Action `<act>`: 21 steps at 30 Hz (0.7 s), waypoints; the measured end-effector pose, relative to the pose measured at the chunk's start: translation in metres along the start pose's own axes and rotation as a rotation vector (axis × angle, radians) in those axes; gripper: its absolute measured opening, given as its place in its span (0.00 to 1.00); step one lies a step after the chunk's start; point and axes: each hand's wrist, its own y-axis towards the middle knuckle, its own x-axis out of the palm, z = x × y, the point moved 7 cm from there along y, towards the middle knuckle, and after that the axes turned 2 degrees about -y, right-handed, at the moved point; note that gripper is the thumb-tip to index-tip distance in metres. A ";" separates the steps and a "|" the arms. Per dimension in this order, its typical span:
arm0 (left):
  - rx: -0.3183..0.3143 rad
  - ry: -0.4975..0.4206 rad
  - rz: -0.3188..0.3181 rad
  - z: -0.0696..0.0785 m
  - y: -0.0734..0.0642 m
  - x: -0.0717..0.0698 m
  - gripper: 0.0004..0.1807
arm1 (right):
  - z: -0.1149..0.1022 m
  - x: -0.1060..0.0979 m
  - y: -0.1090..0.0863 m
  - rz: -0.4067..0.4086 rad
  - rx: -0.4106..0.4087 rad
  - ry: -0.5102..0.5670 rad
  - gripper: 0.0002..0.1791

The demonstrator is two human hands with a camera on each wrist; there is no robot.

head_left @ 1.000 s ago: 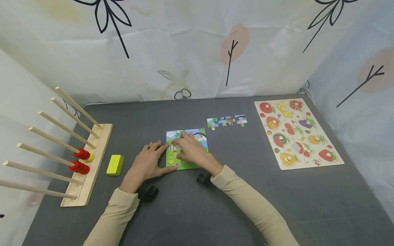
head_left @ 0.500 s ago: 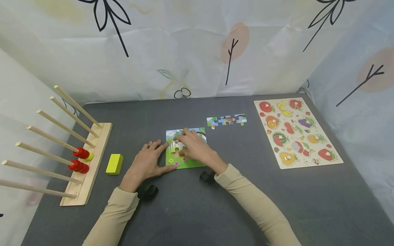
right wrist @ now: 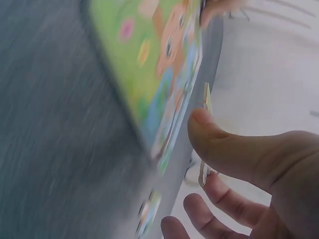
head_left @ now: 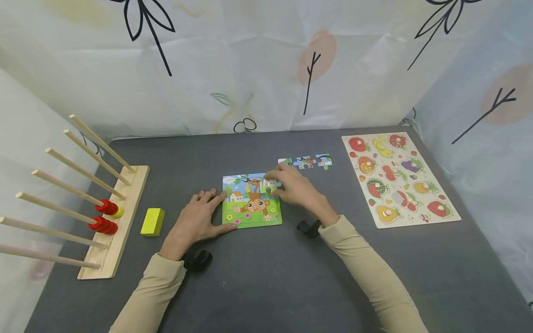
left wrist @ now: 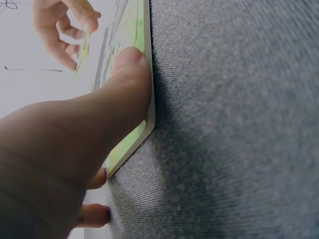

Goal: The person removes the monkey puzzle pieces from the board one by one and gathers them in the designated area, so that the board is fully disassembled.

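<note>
A monkey jigsaw puzzle (head_left: 252, 221) lies flat on the dark table. My left hand (head_left: 199, 216) rests at its left side, with the thumb on the lower edge and the fingertips by the left edge. Above the upper right corner of the puzzle, my right hand (head_left: 296, 186) pinches a puzzle piece (head_left: 270, 184) between thumb and fingers. The right wrist view shows the pinched piece edge-on, apart from the board. Beyond the right hand are loose puzzle pieces (head_left: 305, 162), one partly hidden by its fingers.
To the left stands a wooden peg rack (head_left: 135, 194) with red and yellow rings. A yellow block (head_left: 152, 222) lies between it and my left hand. At the right is a fruit puzzle board (head_left: 399, 180). A patterned cloth (head_left: 258, 69) hangs behind the table.
My right hand has moved right from the middle of the puzzle to its upper right corner, carrying the puzzle piece. The monkey picture is now uncovered. My left hand has stayed in place.
</note>
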 end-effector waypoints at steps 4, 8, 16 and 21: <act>-0.003 0.003 0.003 -0.001 0.000 0.000 0.52 | 0.020 -0.008 -0.004 0.023 0.018 -0.003 0.25; -0.009 0.002 -0.003 -0.002 0.000 0.000 0.52 | 0.035 -0.011 -0.007 0.021 0.035 -0.010 0.25; -0.018 0.005 -0.017 -0.002 0.001 0.001 0.52 | 0.049 -0.009 -0.007 -0.024 0.063 -0.007 0.26; -0.017 0.007 -0.020 -0.001 0.001 0.002 0.53 | 0.053 -0.006 -0.005 -0.052 0.072 -0.014 0.26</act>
